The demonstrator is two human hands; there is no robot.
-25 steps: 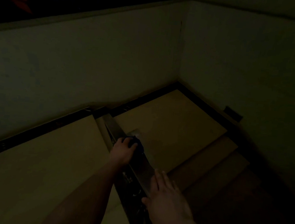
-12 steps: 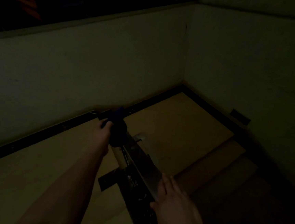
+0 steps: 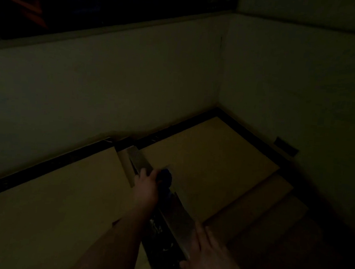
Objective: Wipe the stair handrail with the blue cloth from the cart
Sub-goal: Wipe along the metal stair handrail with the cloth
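The scene is very dark. A flat metal handrail point(image 3: 178, 218) runs from the lower middle up toward the far wall. My left hand point(image 3: 147, 187) is closed on a dark blue cloth point(image 3: 165, 176), pressing it onto the rail about midway along. My right hand point(image 3: 207, 250) rests flat on the rail's near end with its fingers spread, holding nothing.
Tan landing floor point(image 3: 202, 158) lies below the rail, with steps point(image 3: 258, 208) descending to the right. Pale walls point(image 3: 134, 77) meet in a corner at the back. A dark skirting strip point(image 3: 41, 163) lines the floor edge.
My left hand with the cloth went up to the rail's far end, then slid back down toward me to the middle. My right hand stayed on the near end.
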